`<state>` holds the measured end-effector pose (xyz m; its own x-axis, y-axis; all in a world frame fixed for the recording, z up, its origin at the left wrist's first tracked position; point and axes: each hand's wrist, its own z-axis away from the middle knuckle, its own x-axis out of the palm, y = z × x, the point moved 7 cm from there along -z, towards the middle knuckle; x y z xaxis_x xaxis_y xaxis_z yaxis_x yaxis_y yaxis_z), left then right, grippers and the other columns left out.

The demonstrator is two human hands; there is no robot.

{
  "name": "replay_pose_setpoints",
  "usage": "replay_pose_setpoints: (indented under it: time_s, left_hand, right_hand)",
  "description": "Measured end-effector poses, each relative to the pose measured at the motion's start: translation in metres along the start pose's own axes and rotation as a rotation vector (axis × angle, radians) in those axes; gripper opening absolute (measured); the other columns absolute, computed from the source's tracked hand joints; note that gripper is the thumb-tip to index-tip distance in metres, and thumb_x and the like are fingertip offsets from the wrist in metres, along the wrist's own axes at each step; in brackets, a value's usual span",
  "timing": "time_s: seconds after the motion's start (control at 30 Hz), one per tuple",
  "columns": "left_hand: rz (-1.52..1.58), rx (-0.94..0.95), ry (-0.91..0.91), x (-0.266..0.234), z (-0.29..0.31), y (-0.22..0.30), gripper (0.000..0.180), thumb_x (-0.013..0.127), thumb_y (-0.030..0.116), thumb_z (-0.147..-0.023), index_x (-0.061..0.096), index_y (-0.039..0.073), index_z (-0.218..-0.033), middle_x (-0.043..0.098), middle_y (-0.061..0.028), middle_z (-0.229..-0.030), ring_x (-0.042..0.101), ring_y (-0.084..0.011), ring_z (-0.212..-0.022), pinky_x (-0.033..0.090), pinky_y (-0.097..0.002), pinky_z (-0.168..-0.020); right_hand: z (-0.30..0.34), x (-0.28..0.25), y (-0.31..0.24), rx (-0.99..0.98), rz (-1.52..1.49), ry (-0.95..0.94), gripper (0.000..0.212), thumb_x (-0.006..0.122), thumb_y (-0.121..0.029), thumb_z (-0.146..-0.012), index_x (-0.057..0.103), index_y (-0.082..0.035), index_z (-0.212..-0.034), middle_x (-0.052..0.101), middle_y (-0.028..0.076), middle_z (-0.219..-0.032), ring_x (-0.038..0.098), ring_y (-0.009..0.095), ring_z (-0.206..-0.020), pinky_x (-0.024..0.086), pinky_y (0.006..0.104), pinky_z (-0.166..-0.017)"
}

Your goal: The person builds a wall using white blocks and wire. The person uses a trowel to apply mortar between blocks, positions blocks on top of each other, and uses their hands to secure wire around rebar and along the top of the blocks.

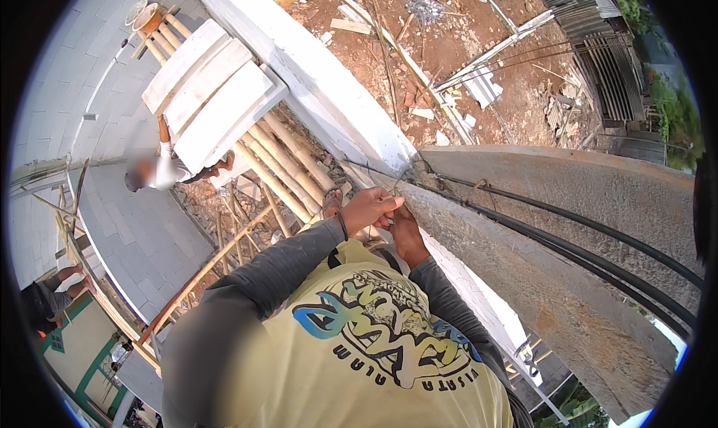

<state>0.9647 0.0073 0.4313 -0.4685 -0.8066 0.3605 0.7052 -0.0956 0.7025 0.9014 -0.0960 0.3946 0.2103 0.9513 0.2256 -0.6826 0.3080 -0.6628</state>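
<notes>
My left hand and my right hand meet in front of my chest, fingers pinched together. Whatever lies between the fingertips is too small to make out. Just beyond them, a thin dark wire curls at the corner where the white wall top joins a rough concrete beam. Long black rods or cables run from this corner along the concrete channel to the right. A dark bracelet sits on my left wrist.
Bamboo poles form a scaffold beside my feet, carrying pale slabs. A co-worker stands below to the left, a hand at the slabs. An orange bucket is at the far left. Beyond the wall, rubble-strewn ground lies lower.
</notes>
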Motion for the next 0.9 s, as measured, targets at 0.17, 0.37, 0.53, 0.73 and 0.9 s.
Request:
replay_pose_setpoints:
  time_s: [0.17, 0.37, 0.53, 0.73, 0.9]
  left_hand:
    - [0.107, 0.068, 0.021, 0.01, -0.007, -0.008, 0.027, 0.064, 0.024, -0.087, 0.056, -0.001, -0.095, 0.065, -0.0095, -0.085, 0.062, -0.0138, -0.064, 0.052, -0.0249, -0.057]
    - [0.145, -0.035, 0.03, -0.009, -0.019, -0.019, 0.015, 0.054, 0.012, -0.089, 0.056, 0.0, -0.098, 0.066, -0.0118, -0.084, 0.061, -0.0154, -0.058, 0.049, -0.028, -0.047]
    - [-0.2, -0.021, 0.198, -0.024, -0.021, -0.005, 0.017, 0.054, 0.014, -0.089, 0.055, -0.001, -0.098, 0.063, -0.0124, -0.074, 0.054, -0.0152, -0.047, 0.039, -0.0316, -0.036]
    - [-0.37, 0.008, 0.274, -0.009, -0.029, 0.005, 0.017, 0.057, 0.015, -0.088, 0.057, 0.0, -0.097, 0.062, -0.0103, -0.07, 0.056, -0.0199, -0.046, 0.04, -0.0324, -0.036]
    - [-0.831, 0.18, 0.21, -0.06, -0.087, -0.037, 0.017, 0.057, 0.018, -0.088, 0.059, 0.002, -0.095, 0.061, -0.0121, -0.069, 0.057, -0.0227, -0.055, 0.043, -0.0353, -0.047]
  right_hand:
    - [-0.017, 0.006, 0.005, -0.151, -0.251, -0.194, 0.026, 0.04, -0.014, -0.096, 0.048, -0.005, -0.119, 0.055, 0.003, -0.106, 0.052, 0.013, -0.097, 0.044, 0.0288, -0.084]
    - [0.0, 0.029, -0.024, -0.071, -0.426, -0.171, 0.015, 0.041, -0.016, -0.098, 0.053, -0.01, -0.104, 0.052, -0.002, -0.086, 0.046, 0.01, -0.074, 0.041, 0.026, -0.067]
    - [-0.011, 0.006, 0.006, 0.037, -0.358, -0.176, 0.012, 0.043, -0.024, -0.099, 0.048, -0.014, -0.092, 0.038, -0.004, -0.067, 0.037, 0.01, -0.058, 0.036, 0.0269, -0.053]
    - [-0.02, -0.005, 0.01, 0.08, -0.35, -0.114, 0.011, 0.045, -0.023, -0.097, 0.046, -0.014, -0.092, 0.037, -0.004, -0.062, 0.037, 0.009, -0.051, 0.032, 0.0273, -0.045]
    - [-0.013, 0.019, 0.009, 0.066, -0.278, -0.156, 0.013, 0.044, -0.025, -0.098, 0.048, -0.013, -0.095, 0.036, -0.004, -0.061, 0.037, 0.01, -0.049, 0.031, 0.0273, -0.045]
